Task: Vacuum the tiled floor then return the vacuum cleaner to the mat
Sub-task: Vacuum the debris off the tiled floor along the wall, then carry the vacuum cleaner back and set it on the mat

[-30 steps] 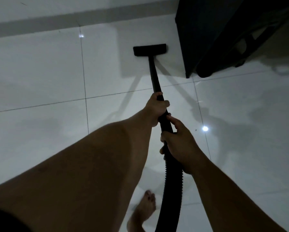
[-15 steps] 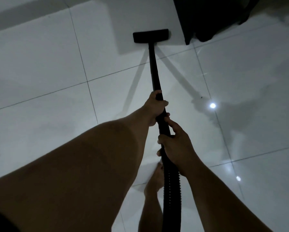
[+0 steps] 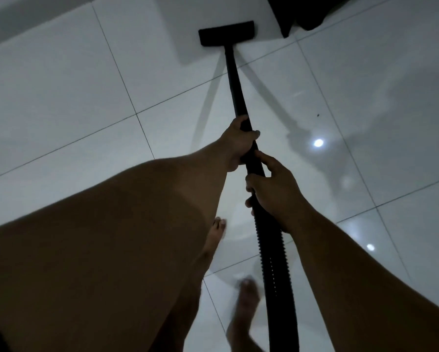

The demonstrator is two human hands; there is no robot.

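A black vacuum wand [image 3: 235, 82] slopes away from me to a flat black floor head [image 3: 226, 33] resting on the glossy white tiled floor [image 3: 60, 80]. My left hand [image 3: 238, 142] grips the wand higher up, fingers wrapped round it. Just below, my right hand [image 3: 274, 189] grips the wand where the ribbed black hose [image 3: 274, 270] begins. The hose runs down out of the bottom of the view. The vacuum body and the mat are not in view.
A dark piece of furniture [image 3: 304, 13] stands at the top right, close to the floor head. My two bare feet [image 3: 217, 232] [image 3: 246, 303] are on the tiles below my arms. Ceiling lights reflect on the floor at the right.
The view has swung down and back, so the dark furniture slid towards the top edge. My feet have stepped; both now show. Both hands keep their hold on the wand.
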